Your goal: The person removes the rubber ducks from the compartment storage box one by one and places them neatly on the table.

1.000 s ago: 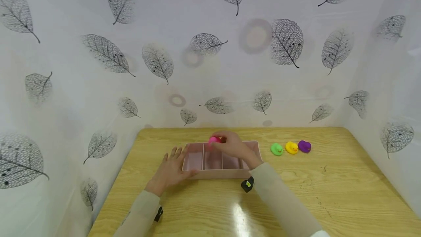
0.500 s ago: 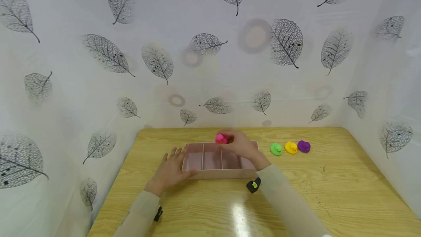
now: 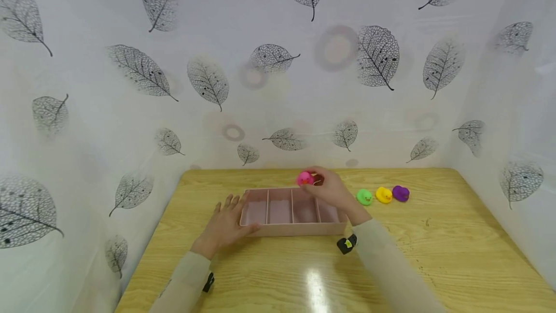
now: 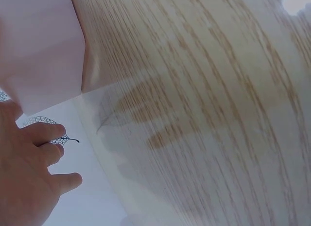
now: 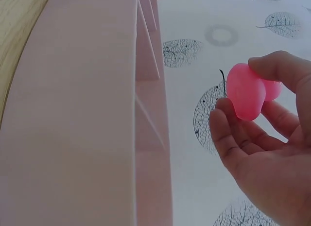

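A pink rubber duck (image 3: 305, 178) is pinched between the thumb and fingers of my right hand (image 3: 334, 191), above the back rim of a pale pink divided box (image 3: 295, 229). In the right wrist view the duck (image 5: 247, 92) is held up beside the long wall of the box (image 5: 87, 109). My left hand (image 3: 226, 224) rests at the left end of the box, fingers spread and thumb along the front edge. The left wrist view shows the spread fingers of the left hand (image 4: 29, 167) by the box's corner (image 4: 43, 51).
Right of the box, a green duck (image 3: 364, 197), a yellow duck (image 3: 384, 195) and a purple duck (image 3: 401, 193) stand in a row on the wooden table (image 3: 278, 269). A white leaf-patterned sheet (image 3: 295, 105) encloses the back and sides.
My right hand has moved rightward with the pink duck, from over the box's second compartment to above the back rim further right. The left hand stays in place.
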`<move>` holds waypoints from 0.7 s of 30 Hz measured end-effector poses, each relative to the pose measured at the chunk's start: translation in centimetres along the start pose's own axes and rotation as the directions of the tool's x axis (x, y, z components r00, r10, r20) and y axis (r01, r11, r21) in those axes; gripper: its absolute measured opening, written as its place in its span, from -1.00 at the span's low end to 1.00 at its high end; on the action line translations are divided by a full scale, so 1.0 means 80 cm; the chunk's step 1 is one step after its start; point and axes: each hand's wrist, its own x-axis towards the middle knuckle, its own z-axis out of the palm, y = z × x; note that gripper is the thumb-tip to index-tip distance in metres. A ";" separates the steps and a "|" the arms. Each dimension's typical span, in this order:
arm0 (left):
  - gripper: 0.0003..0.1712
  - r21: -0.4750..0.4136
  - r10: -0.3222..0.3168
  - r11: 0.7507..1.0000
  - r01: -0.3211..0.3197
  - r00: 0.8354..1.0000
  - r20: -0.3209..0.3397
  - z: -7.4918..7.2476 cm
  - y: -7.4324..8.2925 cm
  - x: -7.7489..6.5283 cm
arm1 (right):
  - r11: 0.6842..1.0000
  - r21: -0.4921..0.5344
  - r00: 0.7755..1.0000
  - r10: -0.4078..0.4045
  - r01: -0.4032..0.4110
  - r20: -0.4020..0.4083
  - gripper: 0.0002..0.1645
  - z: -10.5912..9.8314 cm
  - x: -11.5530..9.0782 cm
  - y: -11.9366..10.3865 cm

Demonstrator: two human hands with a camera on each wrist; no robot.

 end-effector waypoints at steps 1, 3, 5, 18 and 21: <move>0.24 0.000 0.001 1.000 -0.001 1.000 -0.003 0.000 0.000 0.000 | 1.000 -0.002 1.000 0.002 -0.002 -0.003 -0.48 -0.003 -0.002 0.001; 0.24 0.006 0.003 1.000 -0.003 1.000 -0.005 0.001 -0.001 0.000 | 1.000 -0.008 1.000 -0.007 0.007 -0.013 -0.50 -0.010 -0.005 0.003; 0.24 0.002 0.005 1.000 -0.005 1.000 -0.009 0.000 -0.002 0.000 | 1.000 -0.020 0.999 -0.023 0.022 -0.027 -0.51 -0.017 -0.009 0.006; 0.24 -0.005 -0.010 1.000 0.010 1.000 0.005 0.002 -0.002 0.001 | 0.998 -0.058 0.997 0.005 -0.009 -0.072 -0.47 -0.060 -0.031 0.028; 0.24 0.000 -0.011 1.000 0.011 1.000 0.009 0.002 -0.002 0.001 | 0.995 -0.094 0.996 0.020 -0.028 -0.090 -0.46 -0.070 -0.037 0.034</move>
